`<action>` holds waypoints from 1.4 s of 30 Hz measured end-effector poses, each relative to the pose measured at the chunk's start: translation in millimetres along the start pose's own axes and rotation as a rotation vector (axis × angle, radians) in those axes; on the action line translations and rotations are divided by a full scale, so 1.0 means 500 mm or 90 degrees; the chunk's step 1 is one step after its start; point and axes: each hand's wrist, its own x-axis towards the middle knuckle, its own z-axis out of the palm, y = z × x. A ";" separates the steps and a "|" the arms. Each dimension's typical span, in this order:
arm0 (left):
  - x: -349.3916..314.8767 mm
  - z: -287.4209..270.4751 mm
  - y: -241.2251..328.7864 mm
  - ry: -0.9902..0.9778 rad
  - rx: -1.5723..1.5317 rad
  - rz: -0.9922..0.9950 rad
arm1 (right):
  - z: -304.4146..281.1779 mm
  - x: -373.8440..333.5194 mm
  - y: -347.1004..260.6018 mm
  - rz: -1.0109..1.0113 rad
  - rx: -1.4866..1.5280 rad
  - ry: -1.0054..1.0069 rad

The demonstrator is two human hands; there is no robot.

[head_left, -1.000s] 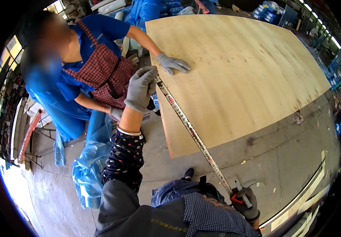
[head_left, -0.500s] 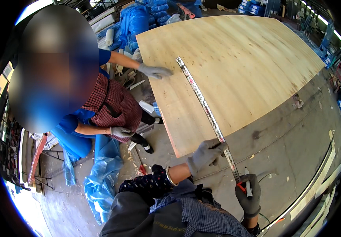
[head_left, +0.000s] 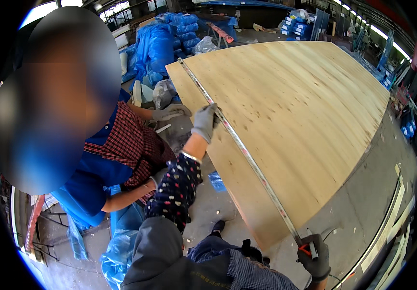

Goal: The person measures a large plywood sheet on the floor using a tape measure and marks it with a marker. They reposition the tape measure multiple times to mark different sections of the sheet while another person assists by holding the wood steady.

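A large pale wooden sheet [head_left: 295, 121] fills the centre and right of my remote view. At left, a co-worker [head_left: 119, 137] wears a blue shirt and checked apron. The tape measure [head_left: 247, 155] runs diagonally over the sheet, upper left to lower right. My wearer's grey-gloved left hand [head_left: 204, 122], near centre, curls its fingers on the tape; the dark-gloved right hand [head_left: 316, 261], lower right, grips its orange-red case [head_left: 305, 249] and a pale pen [head_left: 313, 250].
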 end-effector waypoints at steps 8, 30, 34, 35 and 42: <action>0.165 -0.242 -0.054 0.003 0.050 -0.081 | 0.221 0.063 -0.129 -0.095 -0.204 0.059; 0.218 -0.247 -0.170 0.019 0.072 -0.176 | 0.410 0.442 -0.184 -0.130 -0.196 0.032; 0.257 -0.271 -0.167 -0.051 0.400 -0.152 | 0.387 0.410 -0.153 -0.151 -0.184 0.021; 0.275 -0.302 -0.163 -0.054 0.429 -0.142 | 0.379 0.383 -0.151 -0.162 -0.178 0.029; 0.253 -0.268 -0.108 -0.025 0.216 -0.209 | 0.249 0.136 -0.076 -0.026 -0.294 0.069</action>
